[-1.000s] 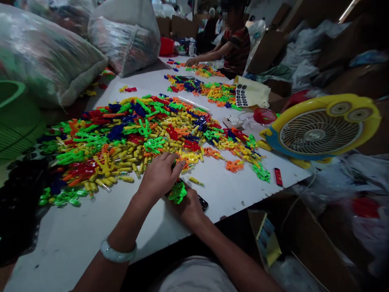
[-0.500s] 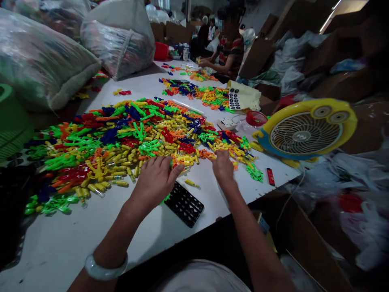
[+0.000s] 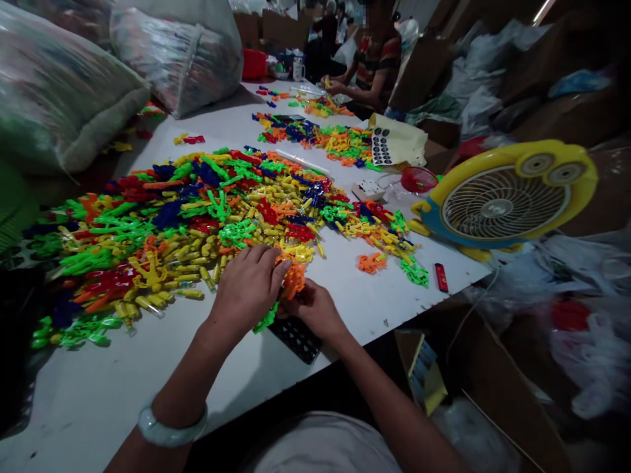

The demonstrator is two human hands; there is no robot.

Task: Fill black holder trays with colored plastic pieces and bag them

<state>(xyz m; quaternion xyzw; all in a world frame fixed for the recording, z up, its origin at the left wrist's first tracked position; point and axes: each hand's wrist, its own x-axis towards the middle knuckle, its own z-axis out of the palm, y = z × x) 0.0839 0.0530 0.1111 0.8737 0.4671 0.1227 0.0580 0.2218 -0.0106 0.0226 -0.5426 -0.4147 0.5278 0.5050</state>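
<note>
My left hand [image 3: 249,282] is curled over the near edge of the pile, thumb against an orange plastic toy piece [image 3: 294,277]. Its palm side is hidden, so what it grips does not show clearly. Close beside it, my right hand [image 3: 319,310] has its fingers closed at the lower side of the orange piece. A bright green plastic piece [image 3: 266,320] sticks out below my left hand. Under both hands lies a black tray with holes [image 3: 300,341], partly covered. The pile holds small yellow bottle-shaped pieces [image 3: 190,253] and coloured toy pieces [image 3: 236,233].
A yellow fan [image 3: 497,203] stands at the right, near a red lighter [image 3: 441,278]. A loose orange piece [image 3: 372,263] lies right of my hands. Large filled bags [image 3: 182,59] crowd the left. Across the table, a person [image 3: 377,66] handles small pieces.
My right hand has moved left and nearer, from the pile's right part to beside my left hand. An orange piece now shows between them. The view has shifted slightly.
</note>
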